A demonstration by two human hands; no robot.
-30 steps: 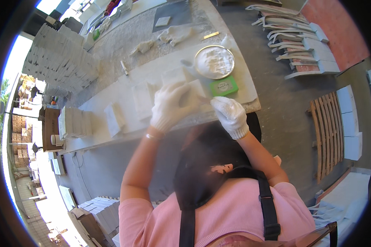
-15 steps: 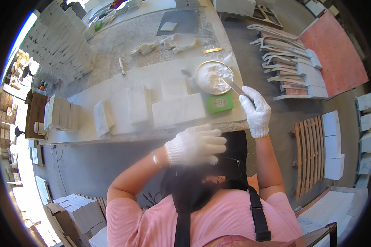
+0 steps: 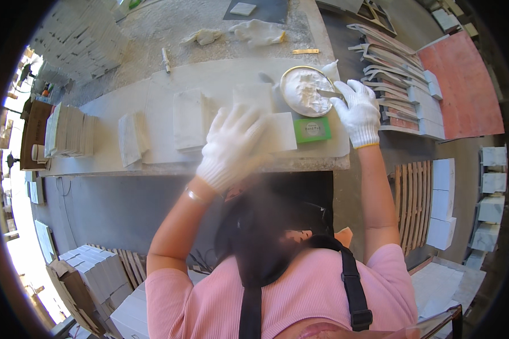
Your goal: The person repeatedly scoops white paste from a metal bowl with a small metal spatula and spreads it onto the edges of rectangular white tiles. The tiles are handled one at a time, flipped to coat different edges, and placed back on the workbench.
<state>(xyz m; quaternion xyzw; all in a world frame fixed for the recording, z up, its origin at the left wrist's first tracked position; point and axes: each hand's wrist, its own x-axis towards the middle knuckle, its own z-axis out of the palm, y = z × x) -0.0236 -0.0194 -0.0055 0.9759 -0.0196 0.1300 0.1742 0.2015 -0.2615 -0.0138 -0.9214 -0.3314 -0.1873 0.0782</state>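
My right hand, in a white knit glove, is closed round a putty knife. The blade reaches into a round, gold-rimmed bowl of white paste. My left hand, gloved the same way, is stretched out over a white stone tile and hides much of it. Whether its fingers touch the tile I cannot tell. Behind this tile lies another pale tile, and to the left stands a thicker white tile stack. A green box sits just in front of the bowl.
Upright tiles and a smaller tile piece stand on the left of the worktable. Farther back lie loose gloves, a white marker and a yellow strip. A wooden pallet is on the right.
My left hand has moved forward from in front of the table edge to over the tile. My right hand has moved forward, bringing the knife farther into the paste. The view has shifted.
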